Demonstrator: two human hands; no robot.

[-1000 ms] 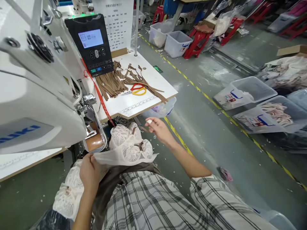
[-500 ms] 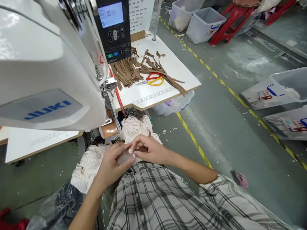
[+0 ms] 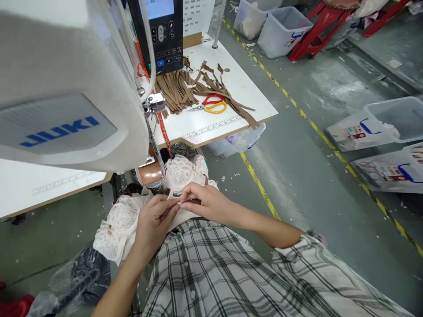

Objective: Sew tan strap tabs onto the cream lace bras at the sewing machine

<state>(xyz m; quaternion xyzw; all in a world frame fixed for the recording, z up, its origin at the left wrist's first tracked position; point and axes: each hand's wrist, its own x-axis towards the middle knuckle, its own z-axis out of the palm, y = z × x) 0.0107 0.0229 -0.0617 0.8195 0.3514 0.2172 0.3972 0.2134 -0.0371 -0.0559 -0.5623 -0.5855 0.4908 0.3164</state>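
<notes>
My left hand (image 3: 155,222) and my right hand (image 3: 206,203) meet in front of my waist, thumb and fingertips pinched together on the edge of a white lace bra (image 3: 180,172). The exact spot they grip is tiny and mostly covered by the fingers. A bit of brown strip (image 3: 195,201) shows under my right fingers; whether that hand holds it, I cannot tell. The bra's cups lie just beyond my hands, below the sewing machine's arm end. More white lace cups (image 3: 121,213) hang to the left of my left hand.
A white JUKI sewing machine (image 3: 66,127) fills the upper left, its control panel (image 3: 161,44) behind. On the white table (image 3: 211,127) lie brown fabric strips (image 3: 176,90) and red-and-yellow-handled scissors (image 3: 214,103). Plastic bins (image 3: 286,33) and a red stool (image 3: 317,33) stand on the floor.
My fingertips have drawn closer together and my left thumb has closed in to a pinch on the white fabric. The camera view has shifted slightly.
</notes>
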